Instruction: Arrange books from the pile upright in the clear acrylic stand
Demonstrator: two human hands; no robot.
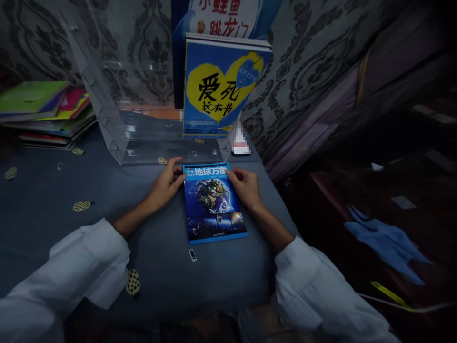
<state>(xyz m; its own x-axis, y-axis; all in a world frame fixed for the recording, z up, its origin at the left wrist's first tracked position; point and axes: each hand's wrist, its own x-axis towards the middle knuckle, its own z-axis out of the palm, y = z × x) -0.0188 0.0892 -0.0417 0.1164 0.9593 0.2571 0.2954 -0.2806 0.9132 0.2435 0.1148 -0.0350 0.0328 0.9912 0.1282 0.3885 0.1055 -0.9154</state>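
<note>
A blue book (214,200) with a picture of the earth on its cover lies face up on the grey-blue tablecloth. My left hand (167,181) is at the book's upper left edge, its thumb and fingers against the side. At the upper right corner, my right hand (244,186) grips the book between thumb and curled fingers. Just beyond the book stands a clear acrylic rack (143,150). A blue book with a yellow heart (203,85) is propped upright in it, with another blue book (262,21) behind and above.
A stack of colourful books (39,100) sits at the back left. Right of the rack is a phone (241,143) with a blurred screen. Patterned wall covering rises behind. Past the table's right edge, a blue cloth (385,243) lies on a dark red surface.
</note>
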